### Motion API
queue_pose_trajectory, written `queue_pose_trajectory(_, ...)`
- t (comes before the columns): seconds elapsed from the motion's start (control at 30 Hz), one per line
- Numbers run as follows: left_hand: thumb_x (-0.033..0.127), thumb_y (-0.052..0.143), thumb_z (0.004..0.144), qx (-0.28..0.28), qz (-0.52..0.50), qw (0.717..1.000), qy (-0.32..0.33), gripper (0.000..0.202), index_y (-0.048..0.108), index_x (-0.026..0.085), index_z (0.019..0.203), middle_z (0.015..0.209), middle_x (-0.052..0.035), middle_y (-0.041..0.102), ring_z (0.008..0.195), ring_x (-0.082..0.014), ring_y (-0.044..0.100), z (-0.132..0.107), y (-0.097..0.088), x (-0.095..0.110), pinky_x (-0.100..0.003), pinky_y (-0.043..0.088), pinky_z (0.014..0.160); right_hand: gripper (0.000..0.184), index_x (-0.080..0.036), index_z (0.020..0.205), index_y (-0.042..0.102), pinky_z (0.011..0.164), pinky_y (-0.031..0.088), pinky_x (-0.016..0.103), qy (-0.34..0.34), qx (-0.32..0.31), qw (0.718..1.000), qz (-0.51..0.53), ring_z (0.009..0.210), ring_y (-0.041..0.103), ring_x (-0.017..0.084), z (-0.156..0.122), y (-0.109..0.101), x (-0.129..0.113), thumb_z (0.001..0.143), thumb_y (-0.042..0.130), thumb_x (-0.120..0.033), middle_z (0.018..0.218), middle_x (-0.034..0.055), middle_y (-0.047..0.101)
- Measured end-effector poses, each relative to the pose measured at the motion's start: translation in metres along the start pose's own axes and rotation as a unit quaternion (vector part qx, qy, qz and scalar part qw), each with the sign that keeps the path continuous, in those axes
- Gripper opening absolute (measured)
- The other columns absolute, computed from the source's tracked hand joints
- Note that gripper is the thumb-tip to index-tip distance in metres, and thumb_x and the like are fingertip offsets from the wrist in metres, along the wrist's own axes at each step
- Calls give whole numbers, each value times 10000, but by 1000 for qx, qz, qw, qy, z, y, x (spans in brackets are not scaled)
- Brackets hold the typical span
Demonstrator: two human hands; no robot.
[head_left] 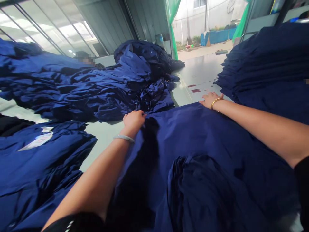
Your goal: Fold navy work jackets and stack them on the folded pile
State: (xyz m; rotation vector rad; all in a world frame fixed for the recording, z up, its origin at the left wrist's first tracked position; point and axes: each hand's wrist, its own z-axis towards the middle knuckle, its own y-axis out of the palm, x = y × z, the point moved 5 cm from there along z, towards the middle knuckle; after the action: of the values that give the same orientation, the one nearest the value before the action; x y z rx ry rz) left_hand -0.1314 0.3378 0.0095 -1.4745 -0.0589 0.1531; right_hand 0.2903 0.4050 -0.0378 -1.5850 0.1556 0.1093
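Observation:
A navy blue garment (193, 129) lies spread out in front of me, its far edge running between my two hands. My left hand (134, 120), with a pale bangle at the wrist, has its fingers closed on the far left corner of this garment. At the far right edge rests my right hand (211, 100), a gold bangle on its wrist, fingers spread and pressed down on the cloth. Nearer to me, a bunched, gathered piece of navy cloth (200, 190) lies over the garment.
A large heap of crumpled navy garments (96, 87) covers the left back. A tall layered stack (267, 64) rises at the right. Folded navy garments (36, 164) with a white paper label (38, 140) lie at near left. The pale tabletop (200, 71) shows between piles. A person sits behind the heap.

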Motion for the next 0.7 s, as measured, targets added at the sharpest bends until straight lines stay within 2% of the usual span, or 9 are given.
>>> queue_pose_trajectory(0.1, 761, 318, 1014, -109, -22, 994, 5, 766, 479, 344, 1635, 1683, -188, 463, 1518, -537, 405, -32, 15, 16, -834, 268, 1144, 869, -331, 1698, 367, 1165, 202, 860, 3, -66, 998, 3, 1627, 147, 512, -23, 21, 4, 988, 276, -824, 1810, 162, 172)
queue_pose_trajectory(0.17, 840, 299, 974, -146, -25, 989, -6, 870, 317, 376, 1709, 1788, -174, 258, 1599, -563, 222, -55, 33, 24, -890, 165, 1138, 880, -337, 1731, 273, 1204, 163, 829, 7, -71, 997, -6, 1649, 103, 477, -37, 36, 10, 994, 242, -818, 1821, 149, 133)
queue_pose_trajectory(0.3, 850, 241, 968, -113, -25, 993, -6, 911, 242, 357, 1733, 1809, -163, 169, 1646, -511, 115, -71, 56, 32, -868, 138, 1180, 773, -340, 1735, 253, 1267, 141, 743, 11, -53, 999, 2, 1661, 147, 399, -48, 47, 22, 1058, 249, -713, 1821, 128, 145)
queue_pose_trajectory(0.37, 853, 211, 967, -103, -30, 994, -5, 922, 222, 349, 1738, 1809, -168, 162, 1649, -501, 116, -69, 56, 35, -867, 138, 1182, 728, -293, 1715, 335, 1244, 173, 765, 4, -42, 999, 18, 1644, 196, 430, -51, 35, 20, 1080, 329, -649, 1801, 183, 189)
queue_pose_trajectory(0.43, 851, 213, 968, -102, -26, 994, -8, 940, 195, 323, 1746, 1809, -185, 143, 1653, -491, 110, -67, 47, 39, -855, 131, 1195, 727, -182, 1702, 367, 1211, 151, 809, -16, -24, 999, 29, 1629, 182, 492, -58, 13, 11, 1092, 399, -577, 1776, 277, 168)
queue_pose_trajectory(0.5, 802, 214, 1004, -101, -17, 995, 16, 902, 190, 293, 1748, 1810, -194, 131, 1662, -465, 95, -74, 33, 48, -828, 111, 1220, 731, -105, 1697, 354, 1227, 95, 795, -74, -10, 997, 35, 1636, 140, 496, -75, -9, -7, 1105, 410, -530, 1770, 305, 122)
queue_pose_trajectory(0.53, 761, 215, 1030, -107, -11, 993, 43, 860, 200, 286, 1747, 1811, -191, 140, 1667, -448, 90, -82, 27, 54, -813, 93, 1233, 712, -106, 1688, 375, 1261, 92, 744, -119, -13, 992, 40, 1644, 154, 459, -88, -17, -19, 1112, 399, -523, 1775, 279, 154)
queue_pose_trajectory(0.63, 637, 278, 1087, -164, 8, 976, 143, 732, 233, 306, 1739, 1808, -161, 188, 1675, -407, 103, -126, 14, 73, -783, 46, 1254, 628, -216, 1609, 543, 1314, 269, 483, -270, -66, 958, 65, 1599, 372, 291, -150, -21, -52, 1118, 365, -564, 1695, 126, 458)
queue_pose_trajectory(0.7, 577, 381, 1087, -190, 22, 965, 182, 706, 252, 321, 1732, 1803, -151, 217, 1671, -407, 130, -163, 8, 81, -783, 43, 1253, 650, -254, 1610, 545, 1252, 405, 392, -344, -100, 930, 80, 1512, 514, 252, -202, -9, -65, 1081, 442, -619, 1613, 87, 573)
